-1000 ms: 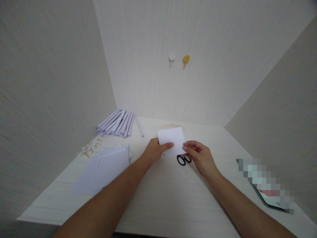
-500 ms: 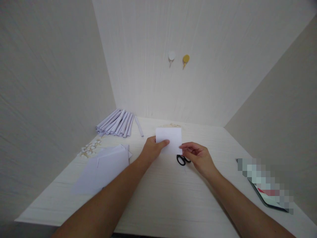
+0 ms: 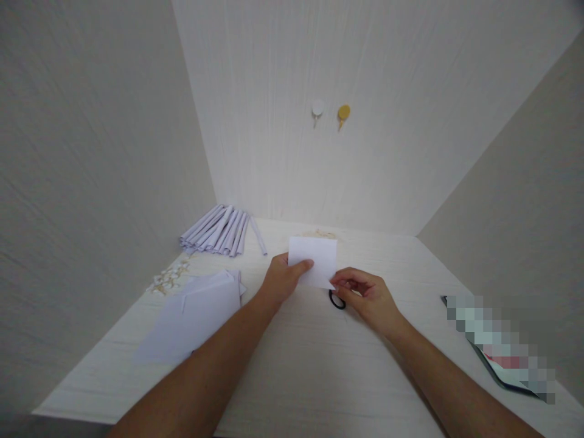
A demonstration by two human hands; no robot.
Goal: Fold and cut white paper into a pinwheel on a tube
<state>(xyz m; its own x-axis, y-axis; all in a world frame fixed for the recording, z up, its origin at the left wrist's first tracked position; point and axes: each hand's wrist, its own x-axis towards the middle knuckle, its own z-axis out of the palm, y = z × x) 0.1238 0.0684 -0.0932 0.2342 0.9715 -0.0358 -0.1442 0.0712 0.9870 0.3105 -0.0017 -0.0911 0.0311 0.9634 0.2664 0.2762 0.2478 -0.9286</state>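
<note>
A small white sheet of paper (image 3: 320,255) is held up over the middle of the table. My left hand (image 3: 283,277) grips its left side, the thumb lying across the front and the fingers hidden behind. At the lower right corner, my right hand (image 3: 362,293) pinches the paper between thumb and fingertips. One black handle loop of a pair of scissors (image 3: 337,301) shows on the table just below the paper; the rest is covered by the paper and my right hand.
Many rolled paper tubes (image 3: 216,231) lie at the back left, with a single tube (image 3: 258,236) beside them. Loose white sheets (image 3: 196,322) lie at the left. A dark-edged, blurred-out flat object (image 3: 497,377) rests at the right. Two hooks, white (image 3: 317,109) and yellow (image 3: 344,112), hang on the wall.
My right hand has shifted slightly down to the paper's lower right corner and now covers more of the scissors. My left hand keeps its hold. The whole view has moved a little.
</note>
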